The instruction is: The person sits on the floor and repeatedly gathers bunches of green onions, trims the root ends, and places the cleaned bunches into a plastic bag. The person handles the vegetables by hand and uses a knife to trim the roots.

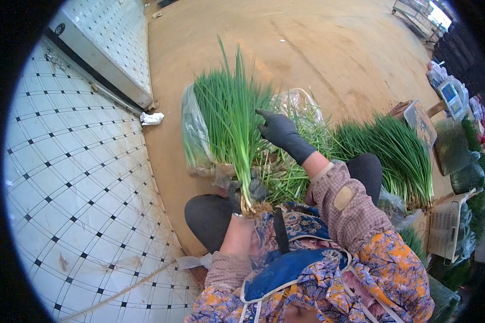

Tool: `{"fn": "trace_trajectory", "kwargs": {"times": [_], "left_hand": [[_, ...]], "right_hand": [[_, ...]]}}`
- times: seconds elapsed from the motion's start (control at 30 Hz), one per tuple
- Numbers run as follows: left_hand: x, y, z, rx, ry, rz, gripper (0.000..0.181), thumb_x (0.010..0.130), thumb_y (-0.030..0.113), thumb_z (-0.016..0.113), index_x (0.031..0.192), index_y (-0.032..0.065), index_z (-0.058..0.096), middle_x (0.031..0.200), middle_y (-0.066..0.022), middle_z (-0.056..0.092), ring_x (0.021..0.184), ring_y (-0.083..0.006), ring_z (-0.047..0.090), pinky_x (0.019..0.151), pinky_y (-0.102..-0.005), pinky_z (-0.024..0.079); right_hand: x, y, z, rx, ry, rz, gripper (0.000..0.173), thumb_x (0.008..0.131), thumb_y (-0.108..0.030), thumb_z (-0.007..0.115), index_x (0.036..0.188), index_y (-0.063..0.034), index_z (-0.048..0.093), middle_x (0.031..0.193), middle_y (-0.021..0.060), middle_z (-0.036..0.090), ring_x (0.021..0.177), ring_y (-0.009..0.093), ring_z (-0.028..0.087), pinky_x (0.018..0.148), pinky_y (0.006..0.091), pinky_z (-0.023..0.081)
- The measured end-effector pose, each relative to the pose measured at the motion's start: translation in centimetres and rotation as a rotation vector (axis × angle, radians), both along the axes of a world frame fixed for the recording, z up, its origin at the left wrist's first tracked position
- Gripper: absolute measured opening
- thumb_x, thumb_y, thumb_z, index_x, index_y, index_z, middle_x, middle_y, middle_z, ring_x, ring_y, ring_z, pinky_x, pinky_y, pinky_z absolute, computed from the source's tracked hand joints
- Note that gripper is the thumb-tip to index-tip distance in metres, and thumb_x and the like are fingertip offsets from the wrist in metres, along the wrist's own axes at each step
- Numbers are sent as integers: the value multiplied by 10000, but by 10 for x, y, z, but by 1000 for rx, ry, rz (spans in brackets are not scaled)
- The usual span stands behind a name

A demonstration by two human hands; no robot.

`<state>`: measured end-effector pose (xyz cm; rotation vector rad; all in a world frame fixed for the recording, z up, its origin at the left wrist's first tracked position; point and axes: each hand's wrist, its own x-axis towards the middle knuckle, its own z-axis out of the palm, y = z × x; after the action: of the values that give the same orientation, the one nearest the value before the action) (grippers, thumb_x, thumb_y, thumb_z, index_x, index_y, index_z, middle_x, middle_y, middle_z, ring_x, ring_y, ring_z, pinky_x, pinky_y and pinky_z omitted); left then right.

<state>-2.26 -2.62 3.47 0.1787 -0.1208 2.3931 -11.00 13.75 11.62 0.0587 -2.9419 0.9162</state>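
Note:
My left hand, in a dark glove, is closed around the lower stalks of a bunch of green onions above my lap. The roots hang at the near end and the green tops point away from me. To the right of those tops, my right hand, also gloved, is raised with the index finger extended and nothing visible in it. Behind the bunch, more green onions stand in a clear plastic bag. Loose leaves and trimmings lie under my right forearm.
A large pile of green onions lies to the right, beside a scale with a display. Near it are a plastic crate and bagged greens. A tiled wall runs along the left; a crumpled white scrap lies beside it.

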Motion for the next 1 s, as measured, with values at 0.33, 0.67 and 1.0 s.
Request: {"fn": "trace_trajectory", "kwargs": {"times": [0.33,0.67,1.0], "left_hand": [[4,-3,5,24,-20,-2,403,647,252,537,943,-5,444,563,-53,445,446,-171,397,449,-283,330],[4,3,-38,-1101,113,289,224,723,145,518,900,8,499,730,-115,565,641,-199,563,572,-289,479],[38,33,-14,-2107,1294,100,335,707,202,564,966,6,483,869,-219,545,761,-342,545,616,-385,446]], "right_hand": [[-12,16,-3,36,258,-28,186,730,-238,495,789,-67,540,766,135,573,706,312,550,623,392,435],[47,55,-60,-476,-265,-148,631,742,-279,584,1226,-21,272,822,149,579,722,191,563,629,292,438],[93,-25,-104,-965,-328,-225,460,674,-244,632,1004,34,473,927,116,556,823,194,518,747,299,406]]}}
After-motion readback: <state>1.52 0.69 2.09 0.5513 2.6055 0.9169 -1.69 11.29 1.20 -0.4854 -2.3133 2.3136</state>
